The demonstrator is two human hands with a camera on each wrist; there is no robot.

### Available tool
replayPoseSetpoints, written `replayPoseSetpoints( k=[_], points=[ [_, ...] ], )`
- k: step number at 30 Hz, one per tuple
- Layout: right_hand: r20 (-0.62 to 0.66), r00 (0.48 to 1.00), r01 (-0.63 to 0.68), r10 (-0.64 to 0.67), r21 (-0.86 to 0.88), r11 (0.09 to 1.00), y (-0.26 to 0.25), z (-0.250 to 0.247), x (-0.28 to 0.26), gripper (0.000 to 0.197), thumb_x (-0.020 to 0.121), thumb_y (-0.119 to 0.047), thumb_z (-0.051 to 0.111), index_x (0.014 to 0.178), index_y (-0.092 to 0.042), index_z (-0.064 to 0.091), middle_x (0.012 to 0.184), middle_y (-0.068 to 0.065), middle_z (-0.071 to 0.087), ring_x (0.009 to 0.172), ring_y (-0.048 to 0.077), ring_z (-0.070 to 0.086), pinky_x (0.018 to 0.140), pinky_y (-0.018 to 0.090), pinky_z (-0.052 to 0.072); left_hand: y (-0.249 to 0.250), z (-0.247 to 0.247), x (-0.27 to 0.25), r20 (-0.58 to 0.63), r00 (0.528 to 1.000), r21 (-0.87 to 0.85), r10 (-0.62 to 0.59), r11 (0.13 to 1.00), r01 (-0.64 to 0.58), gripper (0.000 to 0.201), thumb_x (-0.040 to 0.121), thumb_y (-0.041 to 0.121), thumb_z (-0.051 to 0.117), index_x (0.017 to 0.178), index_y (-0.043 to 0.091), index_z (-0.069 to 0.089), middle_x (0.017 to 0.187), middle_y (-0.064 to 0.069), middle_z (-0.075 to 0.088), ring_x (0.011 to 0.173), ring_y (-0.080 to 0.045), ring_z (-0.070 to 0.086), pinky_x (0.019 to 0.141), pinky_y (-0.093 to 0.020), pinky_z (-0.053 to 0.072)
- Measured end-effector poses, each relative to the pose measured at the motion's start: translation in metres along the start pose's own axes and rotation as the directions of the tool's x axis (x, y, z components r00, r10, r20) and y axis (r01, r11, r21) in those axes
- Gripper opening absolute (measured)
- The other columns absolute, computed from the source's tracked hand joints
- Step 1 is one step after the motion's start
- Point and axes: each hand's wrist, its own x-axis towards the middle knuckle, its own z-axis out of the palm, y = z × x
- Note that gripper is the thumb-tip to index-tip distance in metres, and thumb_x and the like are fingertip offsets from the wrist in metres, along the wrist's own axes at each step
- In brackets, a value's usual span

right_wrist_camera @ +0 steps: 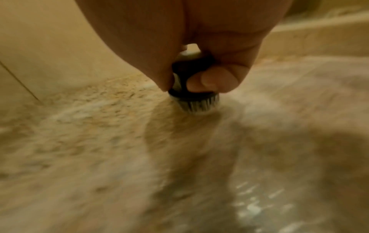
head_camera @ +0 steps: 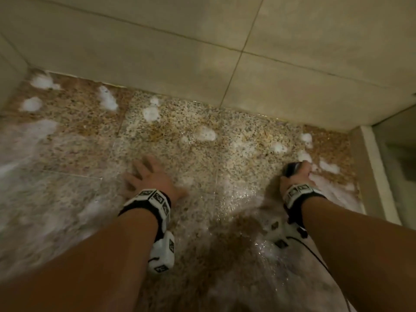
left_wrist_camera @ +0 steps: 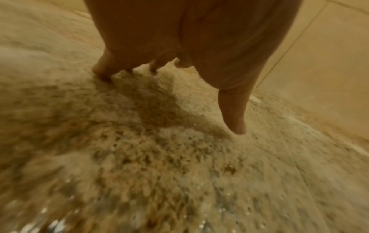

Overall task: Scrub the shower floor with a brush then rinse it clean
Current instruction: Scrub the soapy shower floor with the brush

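Note:
The speckled granite shower floor (head_camera: 202,154) is wet and patched with white foam (head_camera: 207,134). My right hand (head_camera: 297,176) grips a small round black brush (right_wrist_camera: 191,88) near the right side of the floor; its pale bristles (right_wrist_camera: 197,105) press on the stone. The brush's dark top (head_camera: 291,168) shows between my fingers. My left hand (head_camera: 148,174) lies flat with spread fingers on the wet floor in the middle. In the left wrist view the fingertips (left_wrist_camera: 101,71) and thumb (left_wrist_camera: 236,123) touch the stone and hold nothing.
A beige tiled wall (head_camera: 225,52) runs along the far edge of the floor. A raised curb (head_camera: 369,172) bounds the floor at the right. Thick foam (head_camera: 29,140) covers the left part, and water glints on the stone near my right forearm (head_camera: 258,246).

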Motion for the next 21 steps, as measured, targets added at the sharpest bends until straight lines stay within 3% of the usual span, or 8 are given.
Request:
replayPoseSetpoints(
  k=[3, 5, 8, 10, 11, 15, 18, 21],
  points=[
    [0.053, 0.996, 0.06, -0.068, 0.138, 0.989, -0.047, 0.02, -0.024, 0.072, 0.102, -0.008, 0.043, 0.155, -0.045, 0.011, 0.162, 0.017, 0.029, 0.134, 0.046, 0.046, 0.097, 0.058, 0.049, 0.016, 0.0, 0.011, 0.032, 0.999, 0.065, -0.032, 0.997, 0.03, 0.158, 0.055, 0.081, 0.079, 0.154, 0.025, -0.031, 0.161, -0.021, -0.031, 0.146, -0.06, -0.012, 0.112, -0.075, 0.022],
    [0.08, 0.954, 0.274, -0.29, 0.167, 0.947, -0.085, 0.042, -0.053, 0.058, 0.102, -0.014, 0.044, 0.145, -0.049, 0.024, 0.157, 0.018, 0.035, 0.119, 0.046, 0.056, 0.09, 0.06, 0.052, 0.025, -0.001, 0.017, 0.057, 0.996, 0.117, -0.068, 0.991, 0.061, 0.165, 0.049, 0.084, 0.079, 0.153, 0.021, -0.034, 0.158, -0.029, -0.033, 0.145, -0.062, -0.009, 0.111, -0.078, 0.021],
    [0.215, 0.772, 0.593, -0.598, 0.097, 0.8, -0.129, 0.078, -0.096, 0.051, 0.099, -0.047, 0.048, 0.143, -0.052, 0.023, 0.152, 0.018, 0.04, 0.116, 0.047, 0.058, 0.094, 0.063, 0.05, 0.035, 0.005, 0.024, 0.0, 0.993, 0.109, -0.118, 0.987, 0.117, 0.135, 0.078, 0.067, 0.071, 0.154, 0.023, -0.031, 0.158, -0.032, -0.028, 0.143, -0.066, -0.007, 0.11, -0.078, 0.02],
    [0.376, 0.633, 0.726, -0.676, 0.015, 0.688, -0.144, 0.095, -0.11, 0.061, 0.101, -0.039, 0.047, 0.146, -0.058, 0.01, 0.158, 0.019, 0.033, 0.119, 0.049, 0.057, 0.092, 0.061, 0.052, 0.039, 0.006, 0.024, -0.052, 0.983, 0.126, -0.175, 0.976, 0.18, 0.098, 0.099, 0.044, 0.05, 0.156, 0.025, -0.028, 0.16, -0.032, -0.024, 0.143, -0.066, -0.005, 0.112, -0.075, 0.022],
    [0.409, 0.619, 0.742, -0.671, -0.025, 0.669, -0.146, 0.097, -0.106, 0.067, 0.102, -0.034, 0.046, 0.146, -0.061, 0.004, 0.16, 0.02, 0.03, 0.12, 0.049, 0.057, 0.092, 0.06, 0.053, 0.038, 0.005, 0.025, -0.054, 0.981, 0.155, -0.185, 0.969, 0.192, 0.097, 0.1, 0.044, 0.049, 0.156, 0.025, -0.028, 0.16, -0.032, -0.024, 0.144, -0.065, -0.004, 0.112, -0.074, 0.023],
    [0.296, 0.708, 0.687, -0.641, -0.078, 0.723, -0.11, 0.057, -0.049, 0.076, 0.099, -0.039, 0.051, 0.148, -0.062, -0.003, 0.157, 0.02, 0.038, 0.122, 0.045, 0.058, 0.098, 0.055, 0.052, 0.031, 0.002, 0.018, 0.004, 0.992, 0.187, -0.124, 0.975, 0.121, 0.159, 0.052, 0.088, 0.073, 0.154, 0.024, -0.03, 0.158, -0.027, -0.031, 0.142, -0.066, -0.008, 0.111, -0.076, 0.019],
    [0.158, 0.833, 0.547, -0.531, -0.081, 0.833, -0.062, 0.014, 0.008, 0.077, 0.099, -0.037, 0.054, 0.153, -0.052, 0.002, 0.13, 0.02, 0.061, 0.091, 0.035, 0.066, 0.078, 0.041, 0.055, 0.029, 0.0, 0.014, -0.01, 0.992, 0.194, -0.125, 0.973, 0.125, 0.168, 0.041, 0.093, 0.072, 0.153, 0.023, -0.033, 0.158, -0.028, -0.031, 0.143, -0.066, -0.006, 0.113, -0.075, 0.016],
    [0.066, 0.921, 0.387, -0.383, -0.065, 0.92, -0.012, -0.017, 0.047, 0.081, 0.099, -0.037, 0.056, 0.16, -0.042, 0.002, 0.139, 0.02, 0.058, 0.108, 0.036, 0.066, 0.088, 0.038, 0.051, 0.034, -0.001, 0.01, -0.034, 0.991, 0.244, -0.128, 0.961, 0.133, 0.169, 0.041, 0.096, 0.068, 0.153, 0.02, -0.033, 0.159, -0.031, -0.027, 0.144, -0.064, -0.003, 0.115, -0.073, 0.016]
  ],
)
